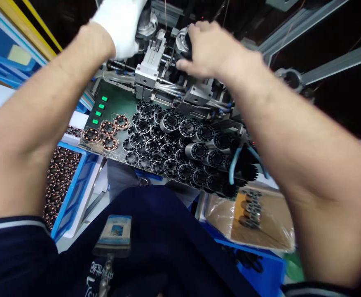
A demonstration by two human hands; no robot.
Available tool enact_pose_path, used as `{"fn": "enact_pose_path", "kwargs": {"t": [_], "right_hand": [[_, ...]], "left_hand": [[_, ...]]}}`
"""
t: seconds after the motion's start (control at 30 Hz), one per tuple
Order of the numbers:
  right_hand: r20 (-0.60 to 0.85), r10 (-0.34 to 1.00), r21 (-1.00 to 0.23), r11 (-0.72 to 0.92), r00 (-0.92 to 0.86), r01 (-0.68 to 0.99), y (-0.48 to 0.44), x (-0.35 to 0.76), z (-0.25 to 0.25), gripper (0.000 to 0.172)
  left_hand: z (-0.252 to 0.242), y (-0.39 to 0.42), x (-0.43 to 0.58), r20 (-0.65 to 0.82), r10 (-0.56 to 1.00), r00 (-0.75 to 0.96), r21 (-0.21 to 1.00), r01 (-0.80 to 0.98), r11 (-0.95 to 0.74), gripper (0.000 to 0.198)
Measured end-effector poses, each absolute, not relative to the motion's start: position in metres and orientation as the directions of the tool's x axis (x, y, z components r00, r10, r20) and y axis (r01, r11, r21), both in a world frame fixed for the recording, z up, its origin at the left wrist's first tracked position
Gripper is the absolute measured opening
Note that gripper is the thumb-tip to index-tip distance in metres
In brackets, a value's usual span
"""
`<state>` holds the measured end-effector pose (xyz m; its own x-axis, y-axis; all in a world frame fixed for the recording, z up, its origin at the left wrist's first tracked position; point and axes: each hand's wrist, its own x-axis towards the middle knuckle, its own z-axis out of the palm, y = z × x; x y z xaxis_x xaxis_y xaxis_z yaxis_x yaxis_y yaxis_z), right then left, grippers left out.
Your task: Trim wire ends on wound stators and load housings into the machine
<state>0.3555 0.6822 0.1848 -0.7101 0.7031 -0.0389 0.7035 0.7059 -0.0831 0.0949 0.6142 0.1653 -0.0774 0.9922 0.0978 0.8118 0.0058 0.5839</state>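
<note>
My left hand (118,27), in a white glove, is at the left round metal head (148,25) of a winding machine. Its fingers are mostly hidden behind the glove and out of frame. Bare and slightly blurred, my right hand (207,49) curls its thumb and fingers around the dark part at the right round metal head (182,40); what lies in its grip is not clear. Below the hands, stacked black-and-silver stator cores (168,150) cover much of the green machine table (123,97). Several copper-wound stators (109,128) lie at its left end.
Green lit buttons (98,113) line the table's left side. A blue crate (72,185) holds many wound stators at lower left. Light-blue-handled pliers (235,165) rest at the stack's right end. A cardboard box with plastic (273,218) stands lower right. Thin wires hang above the machine.
</note>
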Motion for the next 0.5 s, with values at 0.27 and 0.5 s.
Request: {"fn": "enact_pose_path", "kwargs": {"t": [0.27,0.5], "right_hand": [[-0.027,0.639,-0.2,0.75,-0.769,0.63,0.628,0.38,0.196,0.094],[0.186,0.405,-0.128,0.913,-0.895,0.387,0.481,0.448,0.189,0.027]], "left_hand": [[0.178,0.594,0.115,-0.081,0.968,-0.236,0.245,0.937,0.249,0.143],[0.151,0.406,0.167,0.456,0.866,0.206,0.152,0.941,-0.304,0.06]]}}
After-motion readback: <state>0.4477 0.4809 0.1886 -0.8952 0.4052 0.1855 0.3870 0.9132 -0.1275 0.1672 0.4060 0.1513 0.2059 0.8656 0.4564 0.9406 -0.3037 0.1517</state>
